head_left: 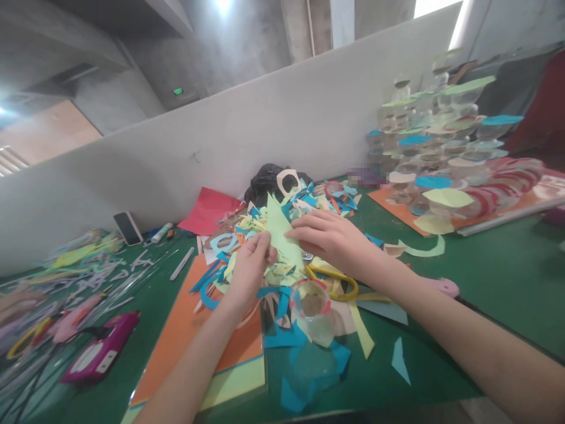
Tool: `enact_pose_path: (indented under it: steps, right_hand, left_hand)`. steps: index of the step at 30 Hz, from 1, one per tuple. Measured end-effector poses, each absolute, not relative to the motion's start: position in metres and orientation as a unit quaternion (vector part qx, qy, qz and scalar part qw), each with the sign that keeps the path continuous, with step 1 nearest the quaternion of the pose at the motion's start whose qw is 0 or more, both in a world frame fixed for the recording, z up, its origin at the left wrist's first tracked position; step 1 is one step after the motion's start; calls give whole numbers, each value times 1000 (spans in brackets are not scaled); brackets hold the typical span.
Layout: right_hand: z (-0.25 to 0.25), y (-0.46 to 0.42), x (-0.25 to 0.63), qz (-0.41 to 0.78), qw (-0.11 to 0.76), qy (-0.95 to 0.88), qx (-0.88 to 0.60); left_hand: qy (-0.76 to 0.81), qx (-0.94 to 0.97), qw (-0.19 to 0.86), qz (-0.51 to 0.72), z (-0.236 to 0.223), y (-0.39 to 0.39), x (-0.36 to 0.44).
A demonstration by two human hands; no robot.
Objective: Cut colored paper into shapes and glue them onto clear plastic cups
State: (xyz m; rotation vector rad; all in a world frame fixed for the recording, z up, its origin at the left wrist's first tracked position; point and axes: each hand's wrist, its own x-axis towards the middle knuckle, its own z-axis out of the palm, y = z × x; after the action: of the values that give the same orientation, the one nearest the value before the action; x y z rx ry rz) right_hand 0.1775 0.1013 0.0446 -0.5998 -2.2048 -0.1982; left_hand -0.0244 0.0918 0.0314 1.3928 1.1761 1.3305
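A pointed sheet of light green paper (286,240) stands up between my hands, over a heap of paper scraps. My left hand (252,262) is closed in a pinch on its left edge. On the other side my right hand (324,237) grips the right edge, fingers bent against the paper and its thumb mostly hidden. Just below the right hand lie yellow-handled scissors (348,287), partly covered by scraps. A clear plastic cup (315,327) with a red-and-pink rim stands nearer to me, among blue paper pieces (286,335).
Orange sheets (176,335) lie at left of centre, near a magenta box (103,347) and a propped phone (128,228). Right of the heap, stacked clear cups with paper discs (441,135) stand on an orange board (397,209). A black plastic bag (265,185) sits against the white partition (212,135).
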Motion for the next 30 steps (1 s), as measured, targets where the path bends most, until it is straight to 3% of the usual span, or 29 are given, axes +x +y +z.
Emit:
enact_pose_path:
  steps: [10,13,16,19,30]
  right_hand:
    - [39,105,178,-59,414,-878,-234]
    - [39,101,173,47,452,-857,-242]
    - [41,95,167,246,498,-774,-305]
    - [43,93,161,403,470,-699,-357]
    - [35,106,163,476,420,-684,-359]
  left_hand:
    - [505,608,354,500,29,93,-28]
    - [510,605,350,501,29,93,-28]
    - [518,605,341,500,31,91,-26]
    - [527,611,321,496,36,87,-22]
    - [542,641,285,462,45,79,-12]
